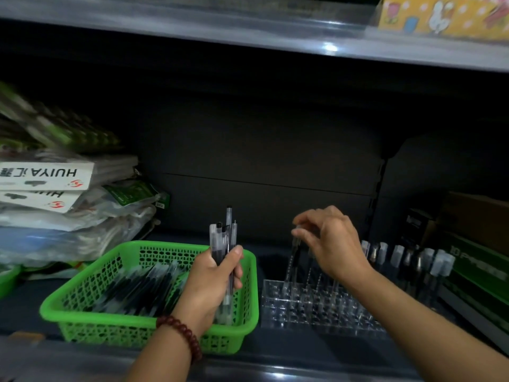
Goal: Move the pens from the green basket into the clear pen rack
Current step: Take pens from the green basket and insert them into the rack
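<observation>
A green plastic basket (82, 323) stands on the shelf at the lower left, with several clear-bodied pens (137, 288) lying in it. My left hand (212, 282) grips an upright bundle of pens (225, 235) above the basket's right side. To the right stands the clear pen rack (316, 310), with a few pens upright in its back holes. My right hand (330, 241) hovers over the rack and pinches the cap end of one pen (293, 257) that stands in a back hole.
More capped pens (407, 257) stand in a row right of the rack, beside green boxes (482, 274). Stacked packets (55, 188) fill the left of the shelf. An upper shelf edge (275, 37) runs overhead. The shelf's front lip (275, 373) is at the bottom.
</observation>
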